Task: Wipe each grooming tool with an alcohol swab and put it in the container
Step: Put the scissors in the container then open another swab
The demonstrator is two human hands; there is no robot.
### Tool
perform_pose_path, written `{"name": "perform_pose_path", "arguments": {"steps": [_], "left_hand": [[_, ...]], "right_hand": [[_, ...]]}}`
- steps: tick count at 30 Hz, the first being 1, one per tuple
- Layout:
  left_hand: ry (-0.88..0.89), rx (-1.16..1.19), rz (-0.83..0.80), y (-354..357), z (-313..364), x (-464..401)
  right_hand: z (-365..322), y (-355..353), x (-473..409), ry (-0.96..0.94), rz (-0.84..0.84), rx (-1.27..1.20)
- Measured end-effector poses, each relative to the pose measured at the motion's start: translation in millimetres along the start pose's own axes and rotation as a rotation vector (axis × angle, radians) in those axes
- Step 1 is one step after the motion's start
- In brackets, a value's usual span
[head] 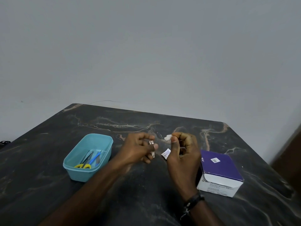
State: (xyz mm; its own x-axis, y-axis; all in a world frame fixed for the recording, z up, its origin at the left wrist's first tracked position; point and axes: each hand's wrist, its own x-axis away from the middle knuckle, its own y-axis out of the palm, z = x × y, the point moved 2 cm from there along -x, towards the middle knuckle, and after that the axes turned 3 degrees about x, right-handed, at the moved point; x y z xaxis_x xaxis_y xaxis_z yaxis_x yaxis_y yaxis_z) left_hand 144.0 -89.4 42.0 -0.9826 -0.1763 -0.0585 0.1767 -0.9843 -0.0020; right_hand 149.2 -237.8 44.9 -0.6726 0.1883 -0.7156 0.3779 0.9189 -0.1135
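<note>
Right of the container (88,158), left hand (138,148) grips a nail clipper (152,148), right hand (182,150) pinches a swab (168,137), fingers curled.

"BD", "Alcohol" on the box (220,173)

Plain grey wall (146,46), dark, seemingly marble table (130,118)
</note>
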Motion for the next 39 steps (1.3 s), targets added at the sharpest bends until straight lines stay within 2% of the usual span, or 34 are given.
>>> {"name": "perform_pose_path", "arguments": {"steps": [6,9,15,22,30,34,39], "left_hand": [[0.026,0.310,0.052,-6,-6,8],[0.009,0.374,0.089,-7,-7,9],[-0.023,0.379,0.113,-14,-6,15],[-0.003,0.346,0.162,-16,-4,20],[0.030,0.244,0.215,-15,-1,23],[0.029,0.210,0.172,-13,1,24],[0.023,0.144,0.133,-15,-3,21]], "right_hand": [[5,10,6,-0.044,-0.050,-0.002],[8,11,8,-0.067,-0.064,-0.036],[13,17,13,0.146,-0.128,-0.175],[17,19,14,0.257,-0.245,-0.109],[3,23,18,0.281,-0.592,-0.101],[3,26,20,0.289,-0.601,-0.119],[4,25,18,0.405,-0.617,-0.178]]}}
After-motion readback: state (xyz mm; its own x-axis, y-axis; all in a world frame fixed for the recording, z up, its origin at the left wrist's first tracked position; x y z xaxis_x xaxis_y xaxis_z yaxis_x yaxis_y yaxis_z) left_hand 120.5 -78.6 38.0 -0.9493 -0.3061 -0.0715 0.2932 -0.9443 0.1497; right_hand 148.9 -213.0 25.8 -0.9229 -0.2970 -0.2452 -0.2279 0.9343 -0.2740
